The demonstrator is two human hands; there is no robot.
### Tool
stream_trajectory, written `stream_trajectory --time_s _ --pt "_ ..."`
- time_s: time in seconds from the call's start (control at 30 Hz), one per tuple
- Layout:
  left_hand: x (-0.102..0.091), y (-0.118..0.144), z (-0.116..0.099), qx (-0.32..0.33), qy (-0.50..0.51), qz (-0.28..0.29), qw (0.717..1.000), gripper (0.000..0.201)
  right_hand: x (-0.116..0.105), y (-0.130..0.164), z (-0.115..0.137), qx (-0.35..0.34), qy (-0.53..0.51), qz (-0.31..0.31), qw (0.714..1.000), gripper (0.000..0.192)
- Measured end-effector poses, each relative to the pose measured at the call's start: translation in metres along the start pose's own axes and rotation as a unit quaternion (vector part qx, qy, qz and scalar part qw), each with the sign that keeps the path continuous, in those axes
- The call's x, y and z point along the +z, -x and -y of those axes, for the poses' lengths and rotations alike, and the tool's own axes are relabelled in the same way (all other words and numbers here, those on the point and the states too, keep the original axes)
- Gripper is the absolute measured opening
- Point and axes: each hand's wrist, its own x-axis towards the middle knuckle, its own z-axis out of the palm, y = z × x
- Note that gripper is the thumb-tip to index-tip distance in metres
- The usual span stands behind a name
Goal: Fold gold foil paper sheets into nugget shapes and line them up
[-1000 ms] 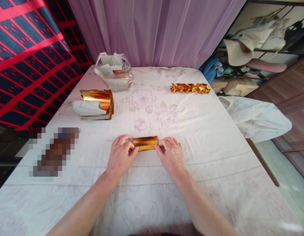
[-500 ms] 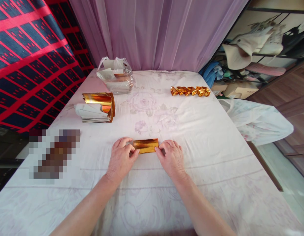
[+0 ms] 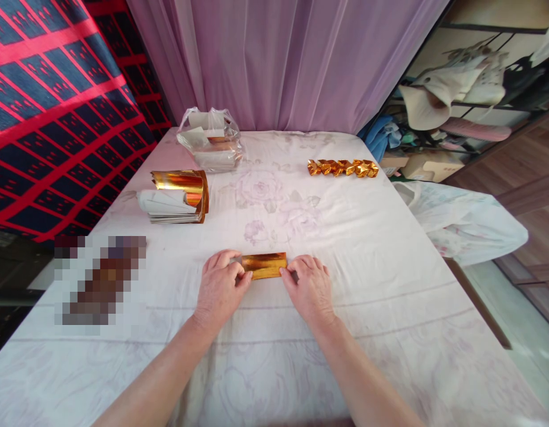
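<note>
A folded strip of gold foil paper [image 3: 266,265] lies flat near the middle of the cloth-covered surface. My left hand [image 3: 223,277] grips its left end, thumb on the near edge and fingers curled at the far side. At the right end, my right hand [image 3: 307,281] pinches the near corner with the thumb, its fingers bent. Farther left rests a curved stack of gold-and-white paper sheets [image 3: 179,198]. A row of folded gold foil pieces [image 3: 342,168] sits at the back right.
A clear plastic bag [image 3: 212,145] with paper inside stands at the back left. A blurred-out patch [image 3: 99,284] covers something at the left. The flowered cloth [image 3: 367,237] spreads over the surface. Shelves with a cap [image 3: 423,107] and a white bag [image 3: 474,222] are at the right.
The view has shifted very slightly, so the things at the back sit a little lower. Both hands keep the same hold on the gold foil paper.
</note>
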Motion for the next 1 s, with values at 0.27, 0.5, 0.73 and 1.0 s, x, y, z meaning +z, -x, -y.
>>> stream_trajectory --time_s 0.27,0.5,0.73,1.0 --pt "-0.0004 0.0005 -0.0005 0.001 0.011 -0.002 1.000 0.020 0.0006 0.0003 -0.0004 0.005 -0.005 -0.005 1.000 0.018" --pt "-0.0012 -0.0002 -0.0013 -0.004 0.026 -0.008 1.000 0.015 0.0008 0.0010 -0.0015 0.014 -0.019 0.001 1.000 0.009" --pt "0.0002 0.0000 0.0014 0.005 0.025 -0.011 1.000 0.012 -0.0021 0.0004 0.0027 -0.005 -0.042 0.023 0.999 0.009" --pt "0.0017 0.0000 0.0055 0.008 0.026 0.001 1.000 0.008 -0.0018 -0.0011 0.0073 -0.027 -0.061 0.030 0.997 0.019"
